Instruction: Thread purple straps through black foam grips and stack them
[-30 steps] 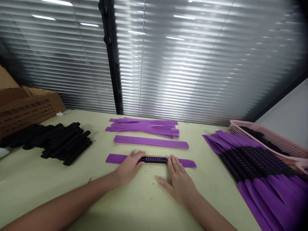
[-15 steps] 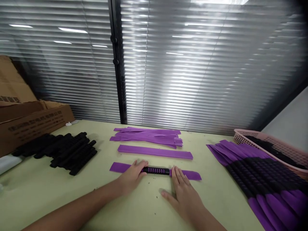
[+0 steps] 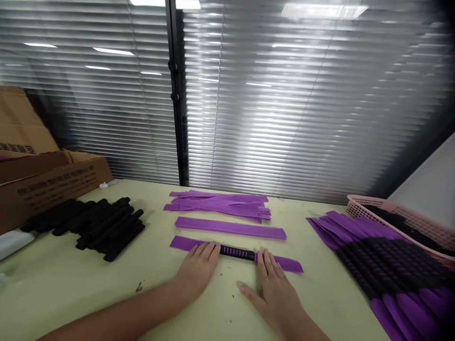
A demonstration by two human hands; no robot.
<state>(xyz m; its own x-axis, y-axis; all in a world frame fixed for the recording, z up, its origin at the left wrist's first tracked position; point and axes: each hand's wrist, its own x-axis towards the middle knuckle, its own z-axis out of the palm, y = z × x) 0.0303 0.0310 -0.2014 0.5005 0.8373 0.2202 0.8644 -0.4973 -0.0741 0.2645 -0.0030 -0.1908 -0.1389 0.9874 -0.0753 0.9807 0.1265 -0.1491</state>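
Note:
A purple strap (image 3: 289, 264) lies across the table in front of me, threaded through a black slotted tube-shaped handle (image 3: 237, 253). Purple shows through the slots. My left hand (image 3: 199, 267) lies palm down over the strap and the handle's left end, fingers stretched forward and its thumb hidden. Just past the handle's right end, my right hand (image 3: 275, 284) rests flat on the strap with the thumb spread wide. A separate purple strap (image 3: 231, 228) lies straight behind this one, touched by neither hand.
Several loose purple straps (image 3: 220, 204) are heaped farther back. Black handles (image 3: 103, 225) lie piled at left beside a cardboard box (image 3: 64, 177). At right are assembled purple-and-black straps (image 3: 387, 255) and a pink basket (image 3: 369, 200) holding black pieces. Window blinds rise behind the table.
My left hand has gone from gripping the handle's left end between thumb and fingers to lying flat over it. The strap has turned slightly and shifted right. The right hand stays flat.

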